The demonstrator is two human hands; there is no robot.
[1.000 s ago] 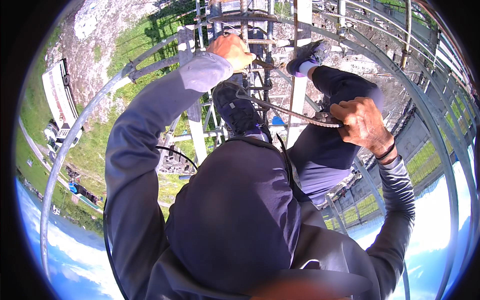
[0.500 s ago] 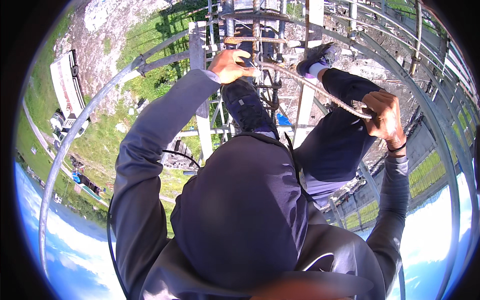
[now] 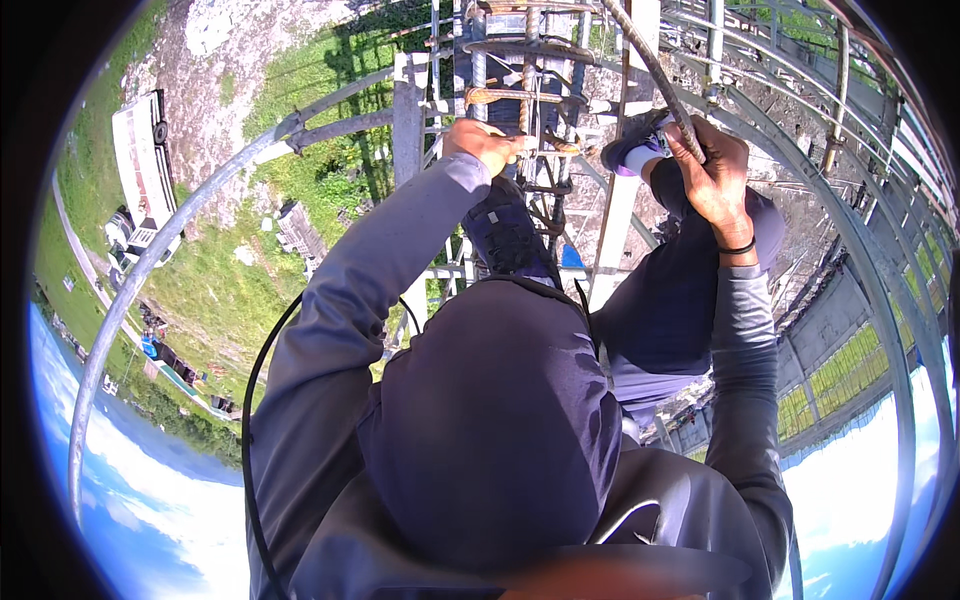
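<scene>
My right hand [image 3: 714,178] is closed around the lower end of a rusty steel rod [image 3: 648,58], which slants up and left to the top edge. My left hand [image 3: 482,146] reaches to the rebar cage [image 3: 529,75], its fingertips pressed together beside an upright bar. Whatever those fingertips hold is too small to make out. A rusty horizontal tie bar [image 3: 510,97] crosses the cage just above that hand. Below it, my dark shoe [image 3: 505,235] stands against the cage; my other shoe [image 3: 632,145] is farther right, partly behind the right hand.
Curved grey pipes [image 3: 175,222] arc round me on the left, and more scaffold pipes [image 3: 865,235] on the right. Wooden posts [image 3: 408,120] flank the cage. Far below lie grass, bare ground and a white truck [image 3: 140,165]. A black cable [image 3: 262,370] loops past my left arm.
My right hand has moved up and left, swinging the rod from a slant across the cage to a steep slant toward the top. My left hand has shifted right and slightly down, its fingers closing.
</scene>
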